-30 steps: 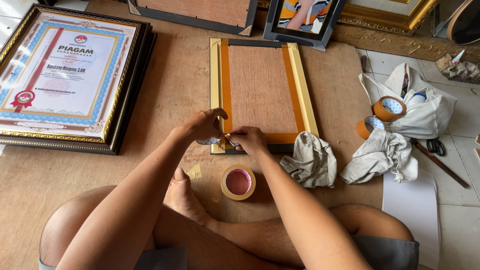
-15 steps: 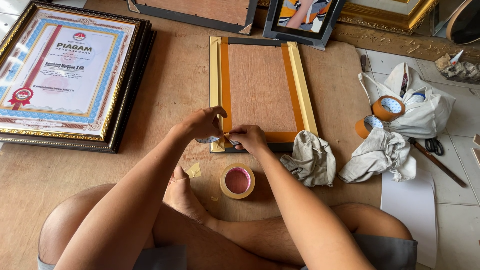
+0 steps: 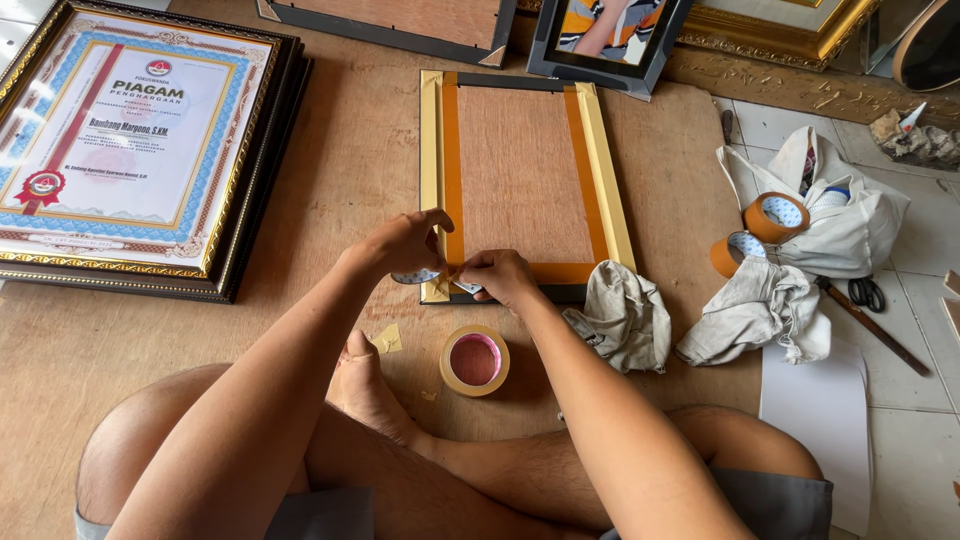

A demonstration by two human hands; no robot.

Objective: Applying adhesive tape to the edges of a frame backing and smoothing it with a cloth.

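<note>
The face-down picture frame (image 3: 520, 180) lies in the middle of the brown board (image 3: 330, 180), its back edged with brown tape. Both hands meet at its near left corner: the left hand (image 3: 405, 245) and the right hand (image 3: 497, 275) each have a narrow grip, pinching a small piece of tape (image 3: 440, 278) there. Just near the hands stands one tape roll (image 3: 474, 360), and one grey cloth (image 3: 620, 320) touches the frame's near right corner. Two more tape rolls (image 3: 775, 217) lie by a white bag (image 3: 850, 220) on the right. A framed certificate (image 3: 130, 140) fills the far left corner.
</note>
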